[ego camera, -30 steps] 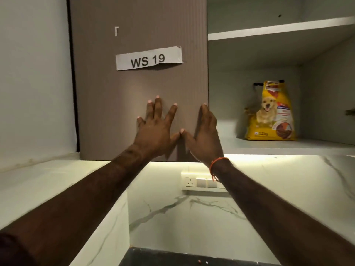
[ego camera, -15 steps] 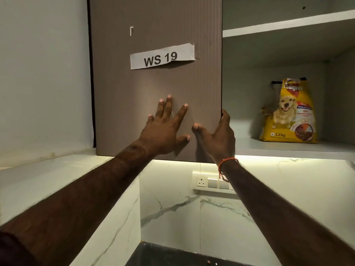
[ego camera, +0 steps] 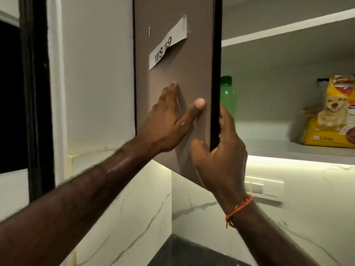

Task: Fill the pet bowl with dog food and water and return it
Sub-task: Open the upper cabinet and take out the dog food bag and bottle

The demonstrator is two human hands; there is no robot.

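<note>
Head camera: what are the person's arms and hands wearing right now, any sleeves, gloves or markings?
Both forearms are bare, with no sleeves in view and no gloves. The right hand has an orange thread band tied round the wrist, with a short loose end hanging below it. The left hand and its wrist carry nothing: no ring, watch or band shows.

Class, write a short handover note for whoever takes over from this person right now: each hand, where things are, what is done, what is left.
Left hand: flat on the cupboard door.
Right hand: gripping that door's free edge.
Dog food bag: upright on the shelf, far right. Green bottle: same shelf, just behind the door edge.
Done: door partly open.
Left: everything else; no bowl in view.
</note>
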